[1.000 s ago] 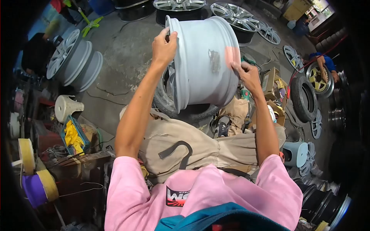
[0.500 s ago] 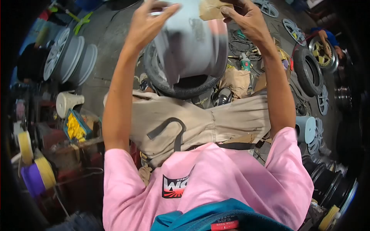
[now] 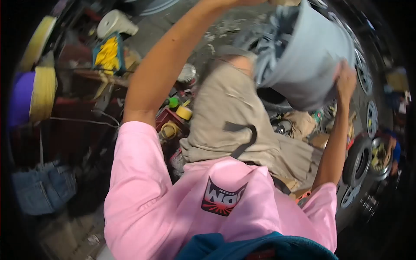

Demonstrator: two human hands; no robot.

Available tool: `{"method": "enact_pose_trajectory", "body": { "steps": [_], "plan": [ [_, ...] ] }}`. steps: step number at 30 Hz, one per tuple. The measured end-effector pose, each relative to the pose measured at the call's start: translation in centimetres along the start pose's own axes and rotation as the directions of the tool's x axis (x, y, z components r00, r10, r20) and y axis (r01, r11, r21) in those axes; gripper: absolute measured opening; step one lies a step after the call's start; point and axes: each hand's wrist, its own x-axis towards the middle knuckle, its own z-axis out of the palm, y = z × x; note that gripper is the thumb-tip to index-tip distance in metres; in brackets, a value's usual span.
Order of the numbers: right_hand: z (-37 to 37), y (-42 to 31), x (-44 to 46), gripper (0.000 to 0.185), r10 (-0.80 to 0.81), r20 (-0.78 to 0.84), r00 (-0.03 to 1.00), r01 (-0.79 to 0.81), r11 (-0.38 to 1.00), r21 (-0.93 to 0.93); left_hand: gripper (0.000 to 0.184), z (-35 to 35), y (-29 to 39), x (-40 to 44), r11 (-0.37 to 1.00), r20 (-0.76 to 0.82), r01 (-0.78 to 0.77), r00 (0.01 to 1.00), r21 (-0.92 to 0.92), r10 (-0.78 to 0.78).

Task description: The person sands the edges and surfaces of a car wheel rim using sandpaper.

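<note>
A grey wheel rim point(image 3: 316, 54) hangs tilted at the upper right, its spoked face turned to the left, over a dark tyre point(image 3: 272, 96) on the floor. My right hand point(image 3: 346, 83) is closed at the rim's right edge, blurred by motion. At the top of the view, my left hand point(image 3: 247, 1) reaches above the rim and is mostly cut off, so its fingers are hidden. Beside it a tan piece point(image 3: 285, 2) lies at the rim's top edge; what holds it cannot be made out.
A white stool point(image 3: 116, 24) and a teal basket with yellow cloth point(image 3: 108, 54) stand upper left. Spools point(image 3: 43, 93) are at far left. A loose tyre point(image 3: 357, 161) and a person in blue point(image 3: 394, 149) are at the right. Tape and tools lie by my knee.
The view has swung round. The rim now appears further right and more tilted. My right hand has come back down to its side, while my left hand has moved to the top edge.
</note>
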Motion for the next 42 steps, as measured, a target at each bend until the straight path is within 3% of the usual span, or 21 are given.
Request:
{"method": "enact_pose_trajectory", "body": {
  "steps": [1,2,3,4,6,8,12,14,20,22,24,26,30,32,34,35,37,38,39,40,42],
  "plan": [
    [0.8,1.8,0.5,0.058,0.110,0.034,0.993,-0.109,0.994,-0.025,0.020,-1.8,-3.3,-1.1,0.977,-0.008,0.014,1.000,0.212,-0.013],
    [1.6,4.6,0.9,0.059,-0.054,-0.021,0.998,0.053,0.997,-0.053,0.020,-3.0,-6.5,-3.1,0.972,-0.031,0.049,0.999,0.232,-0.043],
    [1.0,1.2,-0.6,0.059,0.058,-0.093,0.994,-0.050,0.995,0.090,0.021,-3.7,-9.8,-5.6,0.945,-0.057,0.145,0.989,0.293,-0.134],
    [0.1,-0.7,-0.8,0.056,0.098,-0.063,0.993,-0.097,0.995,0.010,0.023,-4.2,-12.3,-8.1,0.909,-0.082,0.231,0.973,0.347,-0.216],
    [-0.3,-1.9,-1.1,0.055,0.115,-0.051,0.992,-0.107,0.986,0.130,0.039,-4.6,-14.8,-13.7,0.803,0.037,0.481,0.850,0.351,-0.525],
    [-0.4,-2.0,-1.2,0.056,0.137,-0.048,0.989,-0.130,0.983,0.127,0.030,-2.7,-17.7,-19.3,0.741,0.069,0.581,0.770,0.336,-0.635],
    [-0.9,-2.7,-1.3,0.057,0.256,0.000,0.967,-0.255,0.965,0.067,0.025,1.4,-20.4,-28.2,0.551,0.212,0.573,0.552,0.607,-0.806],
    [-0.8,-2.6,-1.4,0.057,0.264,-0.023,0.964,-0.260,0.960,0.105,0.029,2.6,-21.6,-31.5,0.458,0.332,0.504,0.323,0.733,-0.886],
    [-0.4,-3.9,-1.7,0.056,0.321,-0.062,0.945,-0.309,0.939,0.148,0.033,7.1,-24.3,-40.6,0.430,0.422,0.414,0.115,0.803,-0.899],
    [-0.5,-2.8,-1.3,0.056,0.330,-0.070,0.941,-0.320,0.939,0.127,0.050,8.0,-23.2,-41.7,0.407,0.297,0.411,0.305,0.816,-0.905],
    [-0.6,-1.6,-0.8,0.056,0.285,-0.082,0.955,-0.276,0.956,0.103,0.045,8.5,-23.2,-41.9,0.408,0.307,0.472,0.278,0.781,-0.910],
    [-0.3,-2.4,-1.2,0.055,0.300,-0.083,0.950,-0.285,0.946,0.153,0.039,8.0,-25.3,-43.1,0.440,0.264,0.557,0.370,0.705,-0.891],
    [-0.4,-4.1,-2.3,0.054,0.370,-0.096,0.924,-0.345,0.916,0.203,0.033,5.1,-25.0,-41.0,0.319,0.231,0.619,0.220,0.718,-0.948],
    [-0.4,-5.3,-2.4,0.057,0.383,-0.098,0.918,-0.361,0.913,0.189,0.031,4.9,-24.6,-41.6,0.397,0.434,0.506,0.049,0.766,-0.899],
    [-0.3,-5.8,-2.1,0.058,0.513,-0.073,0.855,-0.498,0.853,0.159,0.031,4.8,-20.9,-42.8,0.557,0.589,0.380,0.037,0.739,-0.807],
    [-0.5,-4.6,-2.1,0.056,0.344,-0.048,0.938,-0.342,0.938,0.045,0.030,6.6,-21.5,-45.8,0.499,0.569,0.394,-0.078,0.772,-0.819],
    [-2.6,0.5,-2.1,0.053,-0.081,0.068,0.994,0.095,0.966,-0.240,0.028,7.1,-19.6,-50.4,0.588,0.598,0.545,0.185,0.598,-0.780],
    [-3.6,3.2,-2.2,0.053,-0.307,0.180,0.935,0.354,0.855,-0.380,0.028,8.0,-18.6,-49.7,0.577,0.589,0.550,0.180,0.603,-0.788],
    [-3.3,1.6,-2.6,0.053,-0.217,0.134,0.967,0.249,0.918,-0.309,0.028,8.7,-17.9,-49.6,0.553,0.574,0.566,0.165,0.611,-0.802],
    [-3.4,0.5,-2.5,0.052,-0.151,0.168,0.974,0.208,0.887,-0.412,0.028,9.4,-17.3,-49.7,0.530,0.557,0.584,0.153,0.615,-0.816],
    [-4.1,1.8,-2.5,0.050,-0.328,0.256,0.909,0.415,0.750,-0.515,0.029,11.0,-16.3,-49.4,0.487,0.522,0.624,0.146,0.611,-0.841]
  ]
}}
